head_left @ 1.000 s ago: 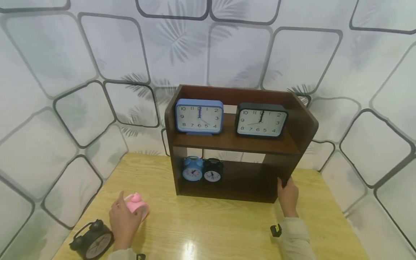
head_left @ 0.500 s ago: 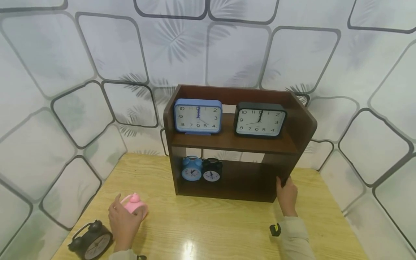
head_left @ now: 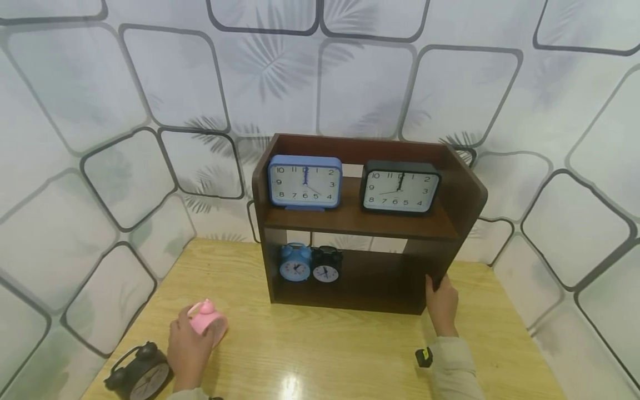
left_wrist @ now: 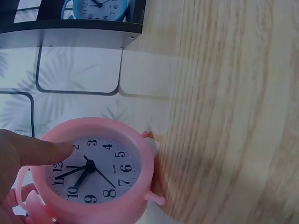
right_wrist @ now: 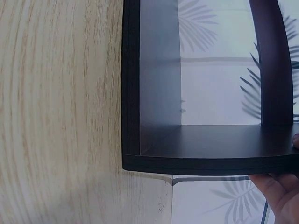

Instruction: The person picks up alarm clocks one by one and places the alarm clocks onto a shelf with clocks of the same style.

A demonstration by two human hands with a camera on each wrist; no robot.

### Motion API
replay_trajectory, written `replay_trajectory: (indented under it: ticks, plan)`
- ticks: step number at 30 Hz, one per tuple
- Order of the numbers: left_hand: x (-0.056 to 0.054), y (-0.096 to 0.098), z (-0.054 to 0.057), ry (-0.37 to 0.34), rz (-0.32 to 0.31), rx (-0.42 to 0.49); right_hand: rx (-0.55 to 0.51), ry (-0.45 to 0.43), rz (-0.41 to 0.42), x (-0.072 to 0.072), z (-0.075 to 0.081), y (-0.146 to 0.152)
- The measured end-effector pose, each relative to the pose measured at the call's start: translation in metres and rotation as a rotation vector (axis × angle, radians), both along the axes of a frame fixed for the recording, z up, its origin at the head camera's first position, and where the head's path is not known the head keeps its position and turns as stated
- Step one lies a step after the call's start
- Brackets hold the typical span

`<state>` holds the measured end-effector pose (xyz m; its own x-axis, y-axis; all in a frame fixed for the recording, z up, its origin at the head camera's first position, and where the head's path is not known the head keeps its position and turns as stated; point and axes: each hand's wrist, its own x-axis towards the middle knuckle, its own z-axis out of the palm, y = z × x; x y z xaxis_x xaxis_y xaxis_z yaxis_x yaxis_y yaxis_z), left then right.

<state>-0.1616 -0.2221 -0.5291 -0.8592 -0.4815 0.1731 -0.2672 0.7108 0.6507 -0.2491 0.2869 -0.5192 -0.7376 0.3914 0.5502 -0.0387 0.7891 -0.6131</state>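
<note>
My left hand [head_left: 188, 345] grips a small pink twin-bell alarm clock [head_left: 209, 320] at the table's left front. In the left wrist view the thumb [left_wrist: 44, 152] lies across the edge of the white dial, and other fingers are partly hidden behind the bells. Just beside that hand stands a larger black twin-bell alarm clock [head_left: 141, 373]. My right hand [head_left: 442, 305] holds the lower front edge of the right side panel of a dark brown two-tier shelf [head_left: 360, 222]. In the right wrist view its fingers [right_wrist: 273, 189] are on the panel's outer side, with the thumb tip at the inner side.
The upper tier bears a blue rectangular clock [head_left: 305, 182] and a black rectangular clock [head_left: 400, 188]. At the left of the lower tier a small blue alarm clock [head_left: 295, 262] stands beside a small black one [head_left: 326, 264]. Patterned walls surround the wooden table [head_left: 320, 355].
The left hand's raised index finger has come down and closed in around the pink alarm clock, which has shifted very little. The right hand keeps its place on the shelf.
</note>
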Motion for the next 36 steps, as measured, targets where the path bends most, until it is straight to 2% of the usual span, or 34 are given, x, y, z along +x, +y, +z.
replay_trajectory:
  ticks: [3, 6, 11, 14, 18, 21, 26, 31, 36]
  plan:
    - [0.001, 0.001, -0.001, 0.018, 0.018, -0.004, 0.004, 0.002, -0.002, 0.000, 0.000, 0.000]
    - [0.001, 0.003, -0.004, 0.043, 0.059, 0.057, 0.005, 0.000, -0.003, 0.000, 0.000, 0.000]
    - [0.002, 0.007, -0.012, 0.127, 0.145, 0.285, 0.008, 0.000, 0.000, 0.000, 0.001, 0.000]
    - [0.003, 0.008, -0.017, 0.166, 0.167, 0.422, 0.003, -0.005, 0.002, 0.000, 0.001, 0.000]
    - [0.007, 0.009, -0.024, 0.135, 0.184, 0.512, -0.004, -0.006, 0.005, 0.000, 0.001, 0.000]
    - [0.009, 0.012, -0.028, 0.096, 0.190, 0.501, -0.002, 0.005, 0.009, 0.000, 0.000, 0.000]
    - [0.012, 0.017, -0.030, 0.081, 0.194, 0.450, 0.005, 0.010, 0.007, -0.001, 0.000, 0.001]
    - [0.013, 0.020, -0.033, 0.102, 0.209, 0.409, 0.010, 0.010, 0.005, 0.000, 0.000, 0.001]
    - [0.010, 0.019, -0.037, 0.144, 0.200, 0.458, 0.009, 0.012, 0.010, 0.001, 0.001, -0.001]
